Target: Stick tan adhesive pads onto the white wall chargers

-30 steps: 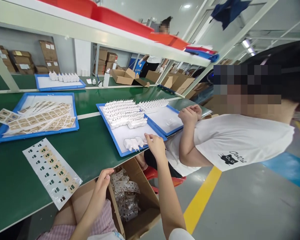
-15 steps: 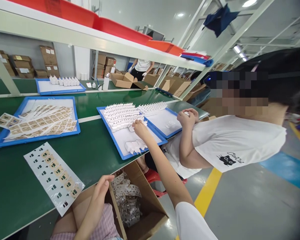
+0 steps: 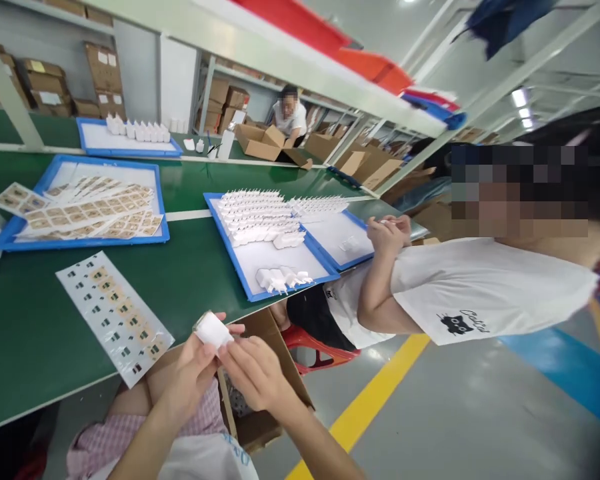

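Note:
A white plug charger (image 3: 214, 331) is held between my two hands above my lap. My left hand (image 3: 195, 363) grips it from the left, and the fingers of my right hand (image 3: 253, 367) close on its right side. To the left, on the table edge, lies a sticker sheet (image 3: 115, 317) with rows of small dark and tan labels. Ahead, a blue-rimmed tray (image 3: 235, 267) bears rows of white plug chargers (image 3: 257, 217) with pins up, and several more chargers (image 3: 280, 279) lie on their sides at its near end.
At left is a blue tray (image 3: 164, 223) piled with sticker strips (image 3: 90, 207). A cardboard box (image 3: 263, 333) stands below the table edge. To my right a co-worker (image 3: 460, 287) sits on a red stool (image 3: 320, 347), hands at a second tray (image 3: 340, 243). An overhead shelf (image 3: 280, 73) crosses above.
My right hand has come back from the tray to my lap with a plug charger. My left hand has moved up and right and now holds it too.

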Demonstrator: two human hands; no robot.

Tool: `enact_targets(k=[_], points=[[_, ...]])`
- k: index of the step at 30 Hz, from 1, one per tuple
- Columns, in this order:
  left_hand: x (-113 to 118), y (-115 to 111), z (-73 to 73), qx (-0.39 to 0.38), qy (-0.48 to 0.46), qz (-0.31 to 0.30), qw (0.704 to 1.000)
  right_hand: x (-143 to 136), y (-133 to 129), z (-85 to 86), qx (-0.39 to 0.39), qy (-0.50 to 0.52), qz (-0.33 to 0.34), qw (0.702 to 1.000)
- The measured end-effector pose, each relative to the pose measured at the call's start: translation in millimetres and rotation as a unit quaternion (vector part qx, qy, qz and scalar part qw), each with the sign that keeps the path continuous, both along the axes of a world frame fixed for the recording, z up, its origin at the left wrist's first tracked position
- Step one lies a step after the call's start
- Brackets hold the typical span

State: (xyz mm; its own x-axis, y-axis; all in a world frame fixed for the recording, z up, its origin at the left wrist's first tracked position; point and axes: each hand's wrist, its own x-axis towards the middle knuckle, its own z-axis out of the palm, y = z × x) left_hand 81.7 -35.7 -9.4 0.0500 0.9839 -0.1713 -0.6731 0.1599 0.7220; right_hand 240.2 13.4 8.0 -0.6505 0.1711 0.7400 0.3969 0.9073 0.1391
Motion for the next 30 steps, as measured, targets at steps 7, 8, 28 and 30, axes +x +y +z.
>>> enact_targets(k=[7, 8, 28, 30], points=[[-11, -8, 19.8, 0.044, 0.228, 0.107, 0.967, -31, -43, -0.9, -0.289, 0.222, 0.029, 0.931], [-13, -9, 20.2, 0.059, 0.261, 0.108, 0.957, -33, -44, 2.9, -0.297, 0.240, 0.013, 0.924], [-23, -42, 32.3, 0.214, 0.363, 0.083, 0.903, -32, -61, 22.5, -0.367, 0.275, 0.081, 0.885], [-23, -43, 34.4, 0.215, 0.370, 0.080, 0.900, -31, -60, 24.8, -0.357, 0.252, 0.084, 0.895]])
